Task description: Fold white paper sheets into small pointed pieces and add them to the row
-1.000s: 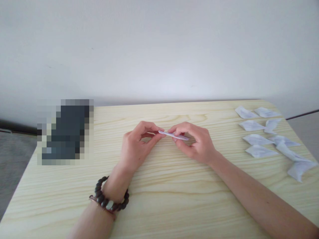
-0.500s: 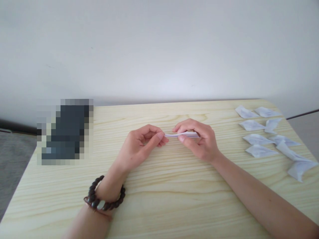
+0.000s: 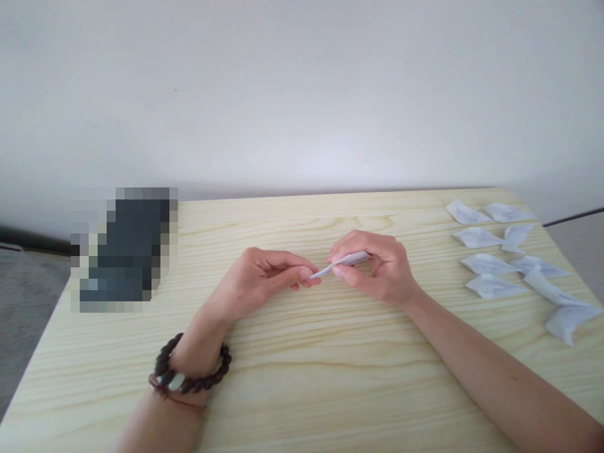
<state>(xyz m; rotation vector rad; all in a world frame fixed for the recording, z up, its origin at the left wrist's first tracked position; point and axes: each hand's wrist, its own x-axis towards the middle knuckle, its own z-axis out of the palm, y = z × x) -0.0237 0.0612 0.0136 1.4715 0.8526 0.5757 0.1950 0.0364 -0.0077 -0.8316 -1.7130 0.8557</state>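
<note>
A narrow piece of folded white paper (image 3: pixel 353 258) is held between my two hands over the middle of the table. My left hand (image 3: pixel 271 277) pinches its pointed left end between thumb and fingers. Further right along the same paper, my right hand (image 3: pixel 377 264) grips it with thumb and fingertips. The paper slants, its left tip lower than its right end. Part of it is hidden by my fingers. A dark beaded bracelet (image 3: pixel 201 382) circles my left wrist.
Several folded white paper pieces (image 3: pixel 493 286) lie in rows at the right of the wood-grain table (image 3: pixel 302 390). At the left is a dark, pixelated object (image 3: pixel 129 251). A pale wall (image 3: pixel 302 94) rises behind the table's back edge.
My left hand has moved slightly down and left, and the paper's left end has dropped, so it slants instead of lying nearly level. My right hand has shifted its hold a little.
</note>
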